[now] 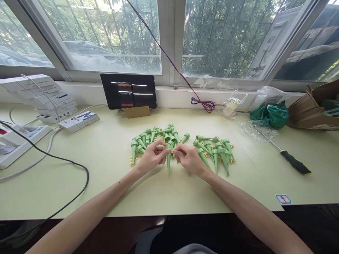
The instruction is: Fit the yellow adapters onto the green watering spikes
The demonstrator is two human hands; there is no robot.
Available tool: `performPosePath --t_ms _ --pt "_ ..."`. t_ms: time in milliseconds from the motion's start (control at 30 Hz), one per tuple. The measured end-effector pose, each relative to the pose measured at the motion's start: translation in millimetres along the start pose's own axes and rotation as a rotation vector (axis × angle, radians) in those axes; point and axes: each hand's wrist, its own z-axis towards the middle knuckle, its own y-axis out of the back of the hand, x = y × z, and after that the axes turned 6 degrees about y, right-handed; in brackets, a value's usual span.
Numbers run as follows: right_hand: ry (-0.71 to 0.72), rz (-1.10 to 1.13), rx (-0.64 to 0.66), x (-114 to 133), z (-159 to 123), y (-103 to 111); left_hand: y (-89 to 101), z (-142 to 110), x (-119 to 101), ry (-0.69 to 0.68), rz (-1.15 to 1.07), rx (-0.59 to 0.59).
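L hand (153, 155) grips green spike (168, 160). R hand (189, 158) pinched shut alongside, contents unclear. Weak L grip = poss. drop.

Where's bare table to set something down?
Bare table: between the black cable and left green pile; between the right green pile and screwdriver; along the front edge, between your forearms. Crowded: both piles; far left, with boxes and power strip; back right, green bag.

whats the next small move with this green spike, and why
With the left hand steady, I'd probably ease the right hand inward to the cap of the green spike: the left grips it there, and the right's fingertips are close beside it.
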Motion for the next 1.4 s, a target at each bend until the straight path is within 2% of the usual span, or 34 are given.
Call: performPosePath --t_ms 667,1133,1400 --pt "0.053 -0.034 0.009 5.2 1.4 2.7 0.1 -0.7 -2.4 0.040 -0.027 0.015" --pt "0.019 -0.030 0.027 3.3 0.3 1.7 1.5 -0.1 0.3 0.029 0.007 0.022" --pt "0.023 -0.045 0.034 3.9 0.1 1.6 3.1 -1.4 -7.8 0.057 0.048 0.022"
